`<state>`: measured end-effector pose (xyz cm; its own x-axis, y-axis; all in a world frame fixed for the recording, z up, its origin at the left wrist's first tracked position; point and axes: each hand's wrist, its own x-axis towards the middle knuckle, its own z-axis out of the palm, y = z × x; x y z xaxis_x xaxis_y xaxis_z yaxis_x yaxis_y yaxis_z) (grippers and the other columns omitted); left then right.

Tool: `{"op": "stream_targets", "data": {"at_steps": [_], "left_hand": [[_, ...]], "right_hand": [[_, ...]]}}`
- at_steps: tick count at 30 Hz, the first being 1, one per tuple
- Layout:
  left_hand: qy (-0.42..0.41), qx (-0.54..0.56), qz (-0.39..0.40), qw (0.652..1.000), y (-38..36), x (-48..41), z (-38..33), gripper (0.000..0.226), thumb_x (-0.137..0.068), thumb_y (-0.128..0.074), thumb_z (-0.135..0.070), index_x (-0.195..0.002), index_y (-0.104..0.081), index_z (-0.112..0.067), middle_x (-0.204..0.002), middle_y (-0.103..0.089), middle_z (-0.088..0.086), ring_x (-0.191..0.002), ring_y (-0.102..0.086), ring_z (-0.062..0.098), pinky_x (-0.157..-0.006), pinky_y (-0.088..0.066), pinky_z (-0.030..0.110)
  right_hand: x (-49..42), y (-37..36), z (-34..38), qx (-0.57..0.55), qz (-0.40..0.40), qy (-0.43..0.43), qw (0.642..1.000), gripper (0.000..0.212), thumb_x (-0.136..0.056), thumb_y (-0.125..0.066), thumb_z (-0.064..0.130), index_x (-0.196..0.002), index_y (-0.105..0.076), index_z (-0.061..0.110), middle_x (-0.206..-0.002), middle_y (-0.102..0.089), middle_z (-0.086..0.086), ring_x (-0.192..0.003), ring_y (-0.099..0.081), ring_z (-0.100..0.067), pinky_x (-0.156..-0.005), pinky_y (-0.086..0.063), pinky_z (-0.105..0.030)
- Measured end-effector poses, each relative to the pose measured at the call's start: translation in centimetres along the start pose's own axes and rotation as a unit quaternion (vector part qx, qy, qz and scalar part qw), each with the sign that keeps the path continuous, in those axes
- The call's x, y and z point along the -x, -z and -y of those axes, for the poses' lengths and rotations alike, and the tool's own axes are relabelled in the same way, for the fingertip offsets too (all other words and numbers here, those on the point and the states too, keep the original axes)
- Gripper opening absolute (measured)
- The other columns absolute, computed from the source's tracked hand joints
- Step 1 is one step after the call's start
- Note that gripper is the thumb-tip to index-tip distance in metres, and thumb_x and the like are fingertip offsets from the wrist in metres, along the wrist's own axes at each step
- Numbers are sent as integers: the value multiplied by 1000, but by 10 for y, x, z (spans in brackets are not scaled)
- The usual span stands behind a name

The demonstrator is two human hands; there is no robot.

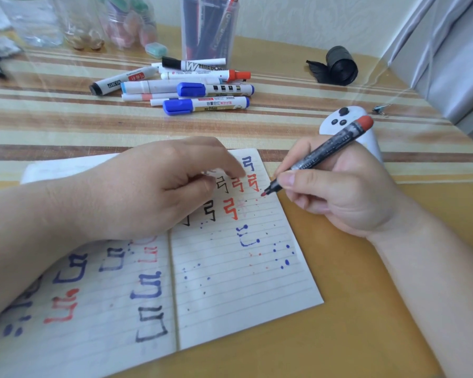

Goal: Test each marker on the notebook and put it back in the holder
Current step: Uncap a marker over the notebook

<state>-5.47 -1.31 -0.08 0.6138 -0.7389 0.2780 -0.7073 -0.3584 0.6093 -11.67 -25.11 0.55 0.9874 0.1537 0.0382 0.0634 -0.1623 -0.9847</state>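
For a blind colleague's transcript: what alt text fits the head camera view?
A person's right hand holds a dark red-ended marker with its red tip at the right page of an open lined notebook covered in red, blue and black test marks, while the left hand rests on the page. Behind lie loose markers and a clear plastic holder.

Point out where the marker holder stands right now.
In the head view, the marker holder stands top centre, just behind the loose markers and left of the black roll.
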Motion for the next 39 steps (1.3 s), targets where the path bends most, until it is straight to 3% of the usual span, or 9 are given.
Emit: {"op": "stream_targets", "data": {"at_steps": [4, 7, 10, 14, 20, 27, 31, 35, 39], "left_hand": [[24, 18, 13, 999, 4, 0, 5, 29, -97, -52, -27, -125, -50, -39, -98, -59, -27, -82, -61, 5, -76, -46, 19], [26, 23, 1, 999, 4, 0, 7, 37, -95, -50, -29, -130, -40, -34, -98, -60, -16, -85, -62, 15, -77, -53, 43], [17, 34, 6, 999, 4, 1, 6, 45, -99, -51, -20, -137, -32, -31, -98, -62, -15, -88, -63, 15, -79, -53, 40], [5, 30, 18, 999, 3, 0, 6, 59, -99, -56, -13, -145, -26, -33, -99, -62, -21, -87, -61, 6, -77, -48, 21], [-3, 36, 20, 999, 3, 0, 6, 60, -100, -55, -16, -145, -25, -41, -105, -62, -24, -90, -62, 1, -79, -46, 13], [-30, 57, 8, 998, 2, 1, 4, 52, -95, -53, -21, -140, -32, -38, -109, -67, -21, -101, -66, 6, -84, -50, 17], [-48, 71, -66, 994, 3, -1, 9, 33, -94, -62, -26, -124, -47, -29, -98, -67, -17, -88, -65, 12, -77, -51, 22], [-51, 114, -155, 980, 1, -4, 12, 27, -86, -74, -34, -105, -55, -29, -102, -64, -2, -80, -64, 25, -71, -54, 43], [-45, 145, -165, 975, 4, -5, 13, 23, -81, -81, -37, -97, -70, -25, -87, -67, -1, -75, -69, 25, -69, -56, 46]], "right_hand": [[-3, -7, -1, -44, -13, 33, 998, 7, -82, -73, 5, -84, -69, 10, -59, -51, -11, -52, -41, -22, -44, -31, -22], [-5, -13, -2, -73, -5, 62, 995, 10, -83, -72, 3, -90, -69, 10, -60, -51, -6, -51, -39, -21, -45, -30, -23], [-2, -14, -1, -106, -14, 70, 992, 15, -82, -67, 13, -94, -76, 10, -68, -62, -13, -57, -50, -22, -42, -26, -24], [0, -13, 1, -119, -14, 69, 990, 27, -81, -59, 20, -96, -78, 9, -77, -68, -20, -61, -56, -26, -40, -23, -26], [-1, -17, 3, -105, -26, 78, 991, 18, -80, -63, 19, -93, -69, 8, -82, -70, -26, -62, -59, -32, -39, -29, -24], [-1, -20, 4, -76, -27, 75, 994, 21, -83, -71, 12, -92, -59, -3, -87, -72, -27, -61, -61, -36, -40, -33, -23], [1, -21, 7, -97, -38, 79, 991, 18, -76, -78, 15, -91, -73, 5, -83, -74, -23, -55, -62, -23, -40, -33, -20], [1, -21, 9, -125, -57, 80, 987, 20, -69, -77, 18, -89, -81, 19, -85, -75, -25, -56, -58, -26, -40, -32, -18], [1, -16, 6, -135, -11, 81, 987, 29, -76, -80, 27, -101, -80, 13, -92, -75, -26, -64, -60, -27, -42, -31, -22]]}}
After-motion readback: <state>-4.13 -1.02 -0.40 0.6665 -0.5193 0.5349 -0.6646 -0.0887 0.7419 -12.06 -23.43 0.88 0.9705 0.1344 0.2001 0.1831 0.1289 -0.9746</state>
